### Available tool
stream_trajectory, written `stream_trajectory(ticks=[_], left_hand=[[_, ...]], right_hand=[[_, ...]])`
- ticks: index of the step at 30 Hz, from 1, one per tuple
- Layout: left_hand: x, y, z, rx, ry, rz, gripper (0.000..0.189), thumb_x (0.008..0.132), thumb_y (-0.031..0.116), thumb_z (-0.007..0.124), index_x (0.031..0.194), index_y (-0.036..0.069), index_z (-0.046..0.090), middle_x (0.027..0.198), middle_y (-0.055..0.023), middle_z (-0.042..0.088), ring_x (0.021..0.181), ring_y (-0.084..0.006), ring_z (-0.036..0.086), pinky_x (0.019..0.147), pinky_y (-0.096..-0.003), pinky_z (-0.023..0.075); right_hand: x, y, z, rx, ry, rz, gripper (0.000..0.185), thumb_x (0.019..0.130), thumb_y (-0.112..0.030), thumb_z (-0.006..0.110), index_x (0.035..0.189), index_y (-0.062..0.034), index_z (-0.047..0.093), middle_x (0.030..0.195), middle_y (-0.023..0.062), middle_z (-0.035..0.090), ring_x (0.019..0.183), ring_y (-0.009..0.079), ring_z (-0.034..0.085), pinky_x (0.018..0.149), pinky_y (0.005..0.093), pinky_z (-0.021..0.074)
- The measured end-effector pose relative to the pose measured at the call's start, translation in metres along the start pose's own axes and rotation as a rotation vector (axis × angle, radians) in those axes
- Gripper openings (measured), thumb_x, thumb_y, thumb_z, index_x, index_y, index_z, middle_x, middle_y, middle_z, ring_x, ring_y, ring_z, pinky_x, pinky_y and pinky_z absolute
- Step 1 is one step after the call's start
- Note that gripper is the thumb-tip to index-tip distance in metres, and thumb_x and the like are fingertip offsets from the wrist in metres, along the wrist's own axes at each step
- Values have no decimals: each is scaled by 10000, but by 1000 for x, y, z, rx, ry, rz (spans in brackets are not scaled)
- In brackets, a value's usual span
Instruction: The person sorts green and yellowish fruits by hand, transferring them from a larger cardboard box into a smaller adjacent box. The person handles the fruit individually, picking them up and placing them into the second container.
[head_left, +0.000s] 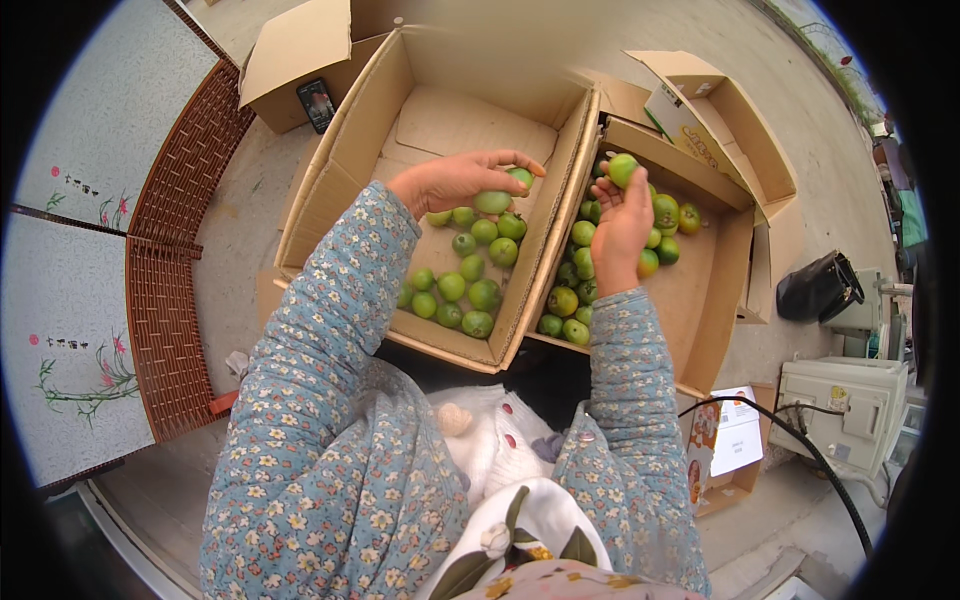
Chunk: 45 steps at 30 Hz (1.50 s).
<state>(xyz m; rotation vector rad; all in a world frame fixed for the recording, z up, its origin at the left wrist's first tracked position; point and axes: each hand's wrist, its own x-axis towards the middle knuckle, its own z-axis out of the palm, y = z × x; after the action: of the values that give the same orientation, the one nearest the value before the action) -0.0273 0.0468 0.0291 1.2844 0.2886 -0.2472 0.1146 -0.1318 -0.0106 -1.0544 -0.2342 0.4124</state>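
My left hand (465, 180) is over the deep cardboard box (472, 116), its fingers curled around two green tomatoes, one of them a pale green tomato (493, 202). Beneath it, several green tomatoes (451, 286) lie loose on the near part of that box's floor. Over the shallower cardboard box (716, 300) on the right, my right hand (624, 232) holds a green tomato (622, 169) at its fingertips. More tomatoes (562, 301) are heaped along that box's left side, mostly green, a few turning orange. My right hand and wrist hide part of the heap.
An open carton (750, 127) stands behind the right box. A phone (316, 105) leans against another carton (300, 64) at the back left. A folding screen (172, 247) borders the left. To the right are a black bag (819, 286), a black cable (810, 450) and an air-conditioner unit (840, 409).
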Motion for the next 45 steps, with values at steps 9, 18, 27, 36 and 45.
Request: stream_trajectory(ticks=[9, 18, 27, 36, 45], left_hand=[[6, -4, 7, -4, 110, -42, 387, 982, 379, 586, 1125, 20, 607, 917, -67, 670, 710, -95, 612, 555, -227, 499], [4, -5, 21, -111, 33, 49, 402, 953, 413, 629, 1044, 22, 629, 864, -41, 644, 730, -101, 601, 596, -234, 507], [11, -11, 11, -335, 287, 116, 404, 1011, 262, 519, 1254, -62, 522, 1126, -160, 611, 1033, -250, 637, 905, -350, 570], [8, -3, 27, -108, 270, 162, 504, 1020, 298, 522, 1386, -36, 424, 1243, -171, 577, 1073, -270, 649, 907, -346, 568], [13, -10, 11, 235, 244, 182, 532, 981, 353, 581, 1418, 75, 457, 1251, -113, 599, 1164, -228, 585, 892, -363, 531]], right_hand=[[-4, -11, 5, -235, -184, 18, 493, 1039, -332, 449, 1386, 19, 469, 1237, 166, 616, 1063, 215, 604, 937, 326, 478], [-27, -17, 24, -760, -567, -598, 456, 831, -137, 718, 1258, -37, 594, 1130, 126, 645, 1000, 281, 621, 885, 362, 497], [11, 2, -10, 159, 192, 194, 429, 1033, -294, 494, 1254, 73, 511, 1187, 207, 610, 1054, 291, 624, 934, 385, 512], [-22, -20, 21, -872, -503, -721, 495, 853, -147, 690, 1322, -59, 558, 1152, 114, 652, 1056, 260, 609, 945, 387, 441], [-22, -7, 19, -586, -302, -502, 457, 842, -152, 744, 1259, -59, 584, 1045, 95, 668, 903, 228, 635, 820, 332, 490]])
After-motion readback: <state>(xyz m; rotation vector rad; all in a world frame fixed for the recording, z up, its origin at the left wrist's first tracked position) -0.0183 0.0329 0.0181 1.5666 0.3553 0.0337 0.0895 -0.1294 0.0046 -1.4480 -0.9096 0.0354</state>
